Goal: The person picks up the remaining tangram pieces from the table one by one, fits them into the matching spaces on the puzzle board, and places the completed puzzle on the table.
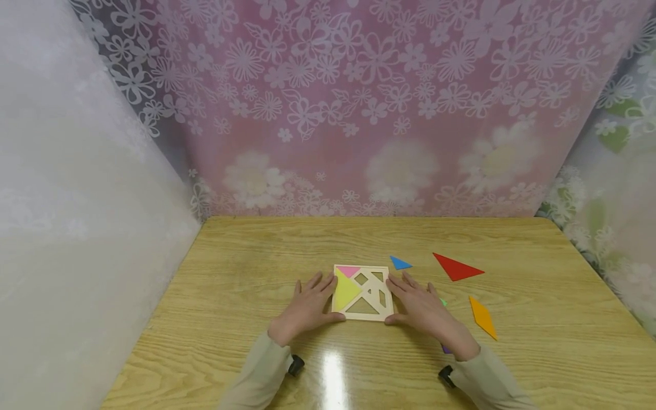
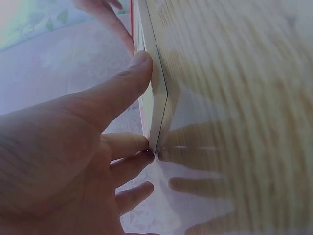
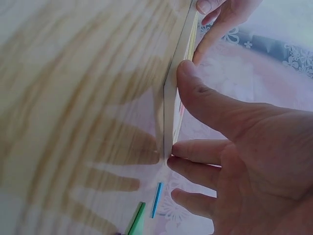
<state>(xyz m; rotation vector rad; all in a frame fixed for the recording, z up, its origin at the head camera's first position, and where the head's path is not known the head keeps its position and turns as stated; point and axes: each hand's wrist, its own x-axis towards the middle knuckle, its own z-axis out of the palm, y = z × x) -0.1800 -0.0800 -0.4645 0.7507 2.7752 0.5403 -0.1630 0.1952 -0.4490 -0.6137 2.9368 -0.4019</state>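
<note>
A pale wooden tangram board [image 1: 363, 317] lies flat on the table between both hands. Its left part holds a yellow triangle [image 1: 345, 290] and a pink triangle [image 1: 348, 271]; the other recesses show bare. My left hand [image 1: 307, 304] touches the board's left side with fairly straight fingers, its thumb [image 2: 139, 66] at the front edge. On the opposite side, my right hand [image 1: 421, 307] rests its fingertips along the right edge, the thumb [image 3: 188, 73] near the front corner. Beneath the right hand and wrist, a green piece [image 1: 443, 302] and a purple piece [image 1: 446, 349] are mostly hidden.
Behind the board's right corner lies a small blue triangle [image 1: 400, 263]. Farther right are a large red triangle [image 1: 458, 268] and an orange parallelogram [image 1: 483, 318]. The wood-grain table [image 1: 230, 285] ends at a pink flowered curtain [image 1: 328, 114], with hanging cloth at both sides.
</note>
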